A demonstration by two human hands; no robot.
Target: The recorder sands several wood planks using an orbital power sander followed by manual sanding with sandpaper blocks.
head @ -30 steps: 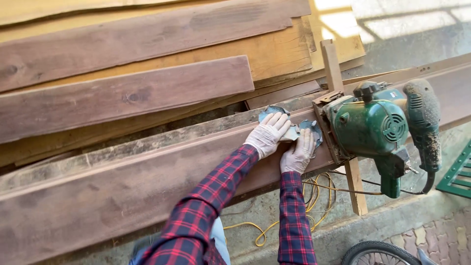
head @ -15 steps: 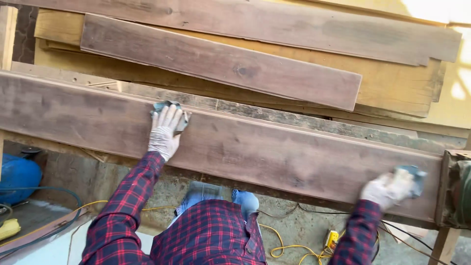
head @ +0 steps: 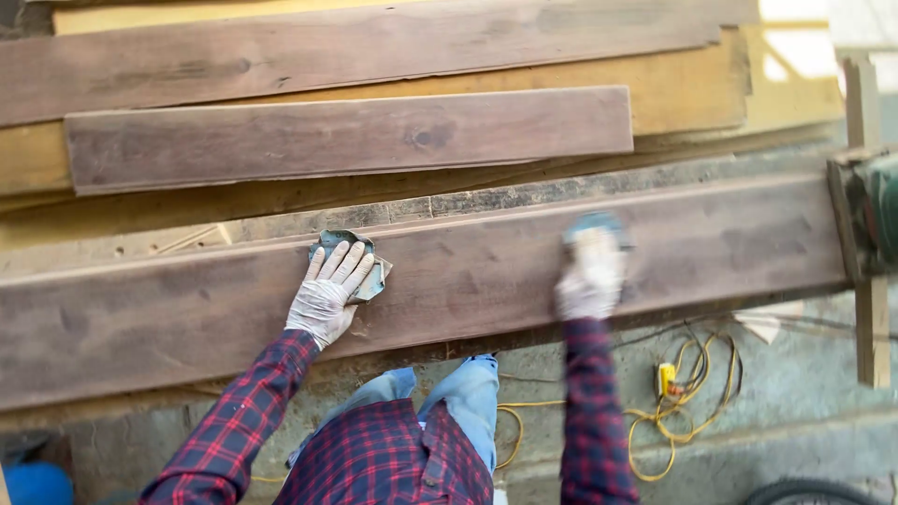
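Note:
A long dark wooden plank point(head: 468, 281) lies across in front of me. My left hand point(head: 329, 295), in a whitish glove, presses flat on a piece of grey-green sandpaper point(head: 360, 262) near the plank's far edge. My right hand point(head: 591, 276), also gloved and blurred by motion, rests on the plank further right with another sandpaper piece point(head: 596, 224) under its fingers. Both sleeves are red and dark plaid.
More boards point(head: 346, 136) are stacked beyond the plank. A green power tool point(head: 875, 210) sits at the plank's right end on a wooden frame. Yellow cable point(head: 683, 393) coils on the concrete floor below, and a blue object point(head: 33, 482) shows at the bottom left.
My right hand has slid left along the plank from near the green tool toward the middle. My left hand with its sandpaper has stayed at about the same spot on the plank.

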